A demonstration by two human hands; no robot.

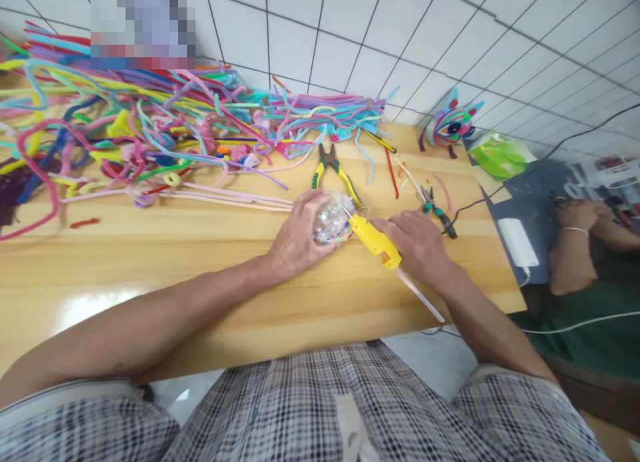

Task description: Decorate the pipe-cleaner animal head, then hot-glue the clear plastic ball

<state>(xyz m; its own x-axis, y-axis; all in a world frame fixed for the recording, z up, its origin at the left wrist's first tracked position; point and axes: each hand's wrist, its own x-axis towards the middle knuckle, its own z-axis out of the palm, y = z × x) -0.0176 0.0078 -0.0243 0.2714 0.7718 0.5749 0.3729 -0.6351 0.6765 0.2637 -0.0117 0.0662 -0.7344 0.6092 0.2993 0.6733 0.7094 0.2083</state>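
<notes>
My left hand [295,239] is wrapped round a clear, glittery ball [331,219] with coloured bits along its lower edge. In my right hand [414,242] is a yellow glue gun [375,239], its metal tip pointing left at the ball's right side; I cannot tell whether it touches. A clear glue stick [420,295] sticks out of the gun's back end. Just behind the ball lie yellow-and-black pliers [330,163] with their handles spread. Smaller teal-and-black pliers [437,212] rest beyond my right hand.
Many coloured pipe cleaners [165,129] are heaped across the table's back left. A striped pipe-cleaner animal [450,125] stands at the back right, near a green packet [500,155]. A black cord [530,165] crosses the right side. Another person's arm [573,249] rests beside a white box-like device [519,242].
</notes>
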